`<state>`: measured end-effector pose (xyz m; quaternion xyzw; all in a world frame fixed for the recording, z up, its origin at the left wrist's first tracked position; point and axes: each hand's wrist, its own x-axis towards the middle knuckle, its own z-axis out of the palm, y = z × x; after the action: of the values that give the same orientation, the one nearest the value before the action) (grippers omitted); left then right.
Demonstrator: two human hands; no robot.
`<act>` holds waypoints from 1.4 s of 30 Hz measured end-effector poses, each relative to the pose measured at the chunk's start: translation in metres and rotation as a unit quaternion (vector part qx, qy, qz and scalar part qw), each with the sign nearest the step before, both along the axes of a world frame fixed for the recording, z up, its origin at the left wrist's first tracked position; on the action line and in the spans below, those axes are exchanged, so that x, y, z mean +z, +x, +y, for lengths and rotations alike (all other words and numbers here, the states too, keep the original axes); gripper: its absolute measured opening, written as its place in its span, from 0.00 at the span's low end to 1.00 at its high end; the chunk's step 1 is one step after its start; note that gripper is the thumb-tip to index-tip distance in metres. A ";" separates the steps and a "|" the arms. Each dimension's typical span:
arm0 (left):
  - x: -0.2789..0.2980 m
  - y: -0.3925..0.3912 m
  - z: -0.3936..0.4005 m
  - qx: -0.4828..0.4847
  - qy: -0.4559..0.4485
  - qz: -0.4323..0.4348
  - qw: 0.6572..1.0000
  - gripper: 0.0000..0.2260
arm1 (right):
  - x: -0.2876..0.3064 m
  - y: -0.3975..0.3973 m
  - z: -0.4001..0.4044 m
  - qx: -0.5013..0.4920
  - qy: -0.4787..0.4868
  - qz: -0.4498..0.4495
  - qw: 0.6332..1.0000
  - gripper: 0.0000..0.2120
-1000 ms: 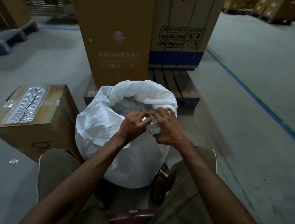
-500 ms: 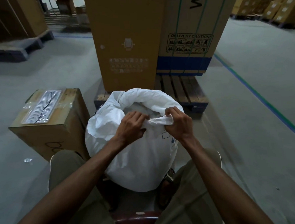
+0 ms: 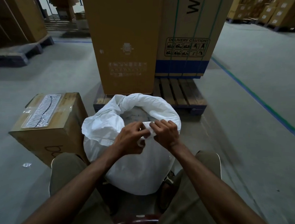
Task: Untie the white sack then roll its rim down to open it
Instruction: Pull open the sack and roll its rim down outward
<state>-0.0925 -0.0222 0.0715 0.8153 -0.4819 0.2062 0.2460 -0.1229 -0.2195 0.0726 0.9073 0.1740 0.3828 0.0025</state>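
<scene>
You have both hands on the near rim (image 3: 148,128) of the white sack (image 3: 134,167), which stands on the floor between your knees. Your left hand (image 3: 131,141) is curled round a bunch of the fabric just below the rim, and your right hand (image 3: 167,134) pinches the folded edge right beside it, the two hands almost touching.

The sack's mouth is already open; on the far side of your grip the rim looks rolled into a thick band, while to the left of your grip the fabric still stands up in a loose flap (image 3: 102,126). No tie is visible.

From here the likely trouble is unevenness. If you keep rolling only at the grip, the band may bunch thick there and leave that left flap upright, so the mouth would sag shut again. Pulling hard toward yourself could tip the sack against your legs and spill whatever grey contents (image 3: 136,115) lie beyond your fingers. The woven fabric looks slick, so a shallow pinch may slip and let the fold unroll.
</scene>
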 end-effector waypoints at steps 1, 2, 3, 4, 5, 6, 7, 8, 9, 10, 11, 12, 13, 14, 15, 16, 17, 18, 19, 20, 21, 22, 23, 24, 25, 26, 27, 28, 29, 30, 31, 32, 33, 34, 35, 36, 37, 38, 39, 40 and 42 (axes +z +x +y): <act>-0.004 -0.001 0.006 -0.008 0.008 0.051 0.999 0.12 | -0.004 -0.001 0.001 -0.009 -0.022 -0.033 0.999 0.06; -0.007 -0.001 0.011 -0.002 0.009 0.091 0.996 0.12 | -0.008 -0.002 0.002 -0.010 -0.035 -0.065 0.997 0.09; -0.009 0.002 0.013 0.006 -0.003 0.124 0.992 0.12 | -0.011 -0.003 0.004 -0.005 -0.040 -0.087 0.995 0.11; -0.009 0.006 0.014 0.009 -0.023 0.159 0.987 0.12 | -0.013 -0.004 0.007 0.002 -0.037 -0.103 0.994 0.12; -0.009 0.011 0.012 0.008 -0.051 0.194 0.980 0.12 | -0.014 -0.005 0.009 0.008 -0.031 -0.101 0.994 0.12; -0.006 0.014 0.011 0.010 -0.074 0.216 0.974 0.14 | -0.013 -0.005 0.009 0.017 -0.020 -0.077 0.997 0.09; -0.003 0.018 0.009 0.018 -0.091 0.215 0.972 0.16 | -0.010 -0.004 0.008 0.031 0.006 -0.024 0.999 0.08; 0.002 0.020 0.007 0.032 -0.098 0.199 0.975 0.18 | -0.004 -0.005 0.006 0.043 0.045 0.048 0.997 0.11; 0.006 0.024 0.005 0.043 -0.097 0.183 0.977 0.19 | 0.002 -0.005 0.001 0.048 0.096 0.126 0.986 0.19; 0.009 0.027 0.004 0.047 -0.092 0.164 0.981 0.20 | 0.005 -0.006 -0.006 0.047 0.144 0.198 0.968 0.29; 0.011 0.028 0.004 0.037 -0.087 0.132 0.987 0.18 | 0.009 -0.006 -0.012 0.043 0.175 0.251 0.951 0.37; 0.013 0.027 0.003 0.011 -0.074 0.081 0.994 0.16 | 0.010 -0.006 -0.017 0.034 0.182 0.292 0.938 0.43; 0.013 0.026 0.001 -0.020 -0.055 0.009 0.998 0.14 | 0.011 -0.006 -0.022 0.023 0.171 0.317 0.933 0.44; 0.009 0.026 -0.001 -0.049 -0.024 -0.069 0.996 0.13 | 0.011 -0.003 -0.025 0.015 0.151 0.321 0.935 0.41; 0.005 0.024 -0.002 -0.067 0.000 -0.119 0.991 0.13 | 0.009 -0.001 -0.026 0.012 0.132 0.313 0.941 0.34; 0.001 0.020 -0.003 -0.067 0.009 -0.124 0.990 0.14 | 0.007 0.000 -0.025 0.014 0.124 0.303 0.945 0.26; -0.002 0.016 -0.003 -0.051 0.015 -0.074 0.996 0.17 | 0.004 0.000 -0.022 0.014 0.123 0.300 0.946 0.21; -0.004 0.014 -0.001 -0.028 0.011 0.011 1.000 0.22 | 0.002 0.000 -0.017 0.008 0.124 0.294 0.948 0.18; -0.005 0.013 0.001 -0.012 0.007 0.105 0.994 0.29 | -0.002 -0.001 -0.013 0.000 0.124 0.279 0.952 0.17; -0.005 0.011 0.002 -0.008 0.013 0.173 0.985 0.34 | -0.008 -0.002 -0.011 -0.005 0.122 0.256 0.959 0.18; -0.005 0.010 0.003 -0.004 0.030 0.200 0.979 0.34 | -0.015 -0.003 -0.008 -0.005 0.107 0.227 0.968 0.20; -0.005 0.010 0.003 0.008 0.049 0.197 0.979 0.29 | -0.021 -0.005 -0.005 -0.004 0.078 0.194 0.978 0.21; -0.006 0.010 0.001 0.023 0.072 0.170 0.982 0.23 | -0.028 -0.007 -0.001 -0.006 0.039 0.159 0.986 0.22; -0.007 0.010 -0.001 0.039 0.094 0.152 0.983 0.19 | -0.033 -0.009 0.004 -0.010 0.006 0.129 0.992 0.22; -0.010 0.009 -0.003 0.052 0.108 0.147 0.982 0.18 | -0.039 -0.011 0.007 -0.012 -0.013 0.102 0.995 0.20; -0.014 0.008 -0.006 0.064 0.118 0.152 0.979 0.18 | -0.044 -0.011 0.008 -0.013 -0.016 0.075 0.997 0.20; -0.020 0.008 -0.008 0.072 0.127 0.151 0.978 0.18 | -0.047 -0.012 0.008 -0.012 -0.002 0.063 0.998 0.19; -0.024 0.007 -0.010 0.075 0.130 0.135 0.979 0.17 | -0.047 -0.014 0.008 -0.017 0.033 0.073 0.997 0.19; -0.029 0.007 -0.012 0.074 0.127 0.107 0.983 0.17 | -0.047 -0.017 0.009 -0.036 0.087 0.099 0.991 0.21; -0.032 0.006 -0.012 0.071 0.129 0.086 0.985 0.17 | -0.049 -0.022 0.011 -0.070 0.165 0.131 0.975 0.24; -0.033 0.004 -0.011 0.068 0.135 0.070 0.986 0.18 | -0.052 -0.028 0.014 -0.104 0.279 0.161 0.941 0.28; -0.036 0.002 -0.011 0.066 0.144 0.061 0.985 0.18 | -0.055 -0.035 0.018 -0.129 0.427 0.174 0.878 0.31; -0.040 -0.001 -0.010 0.062 0.151 0.053 0.985 0.19 | -0.058 -0.038 0.021 -0.159 0.580 0.169 0.781 0.31; -0.044 -0.002 -0.011 0.057 0.153 0.047 0.986 0.20 | -0.062 -0.039 0.021 -0.201 0.704 0.153 0.664 0.29; -0.049 -0.004 -0.011 0.052 0.149 0.039 0.987 0.20 | -0.063 -0.036 0.019 -0.243 0.784 0.157 0.549 0.26; -0.052 -0.006 -0.013 0.048 0.146 0.036 0.988 0.20 | -0.065 -0.031 0.014 -0.250 0.836 0.182 0.453 0.24; -0.054 -0.007 -0.014 0.046 0.139 0.024 0.989 0.19 | -0.069 -0.026 0.007 -0.212 0.878 0.210 0.374 0.24; -0.054 -0.008 -0.016 0.044 0.136 0.014 0.990 0.19 | -0.077 -0.018 -0.002 -0.167 0.905 0.224 0.320 0.24; -0.054 -0.009 -0.017 0.044 0.129 -0.002 0.991 0.19 | -0.083 -0.011 -0.009 -0.152 0.918 0.222 0.290 0.24; -0.053 -0.011 -0.018 0.044 0.124 -0.011 0.991 0.19 | -0.096 -0.003 -0.018 -0.154 0.923 0.217 0.278 0.23; -0.054 -0.015 -0.019 0.052 0.109 -0.034 0.992 0.18 | -0.102 0.012 -0.030 -0.149 0.930 0.211 0.263 0.22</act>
<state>-0.1072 -0.0414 0.0180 0.8539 -0.4663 0.1926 0.1280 -0.1111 -0.2496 -0.0291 0.3479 -0.4442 0.0709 -0.8226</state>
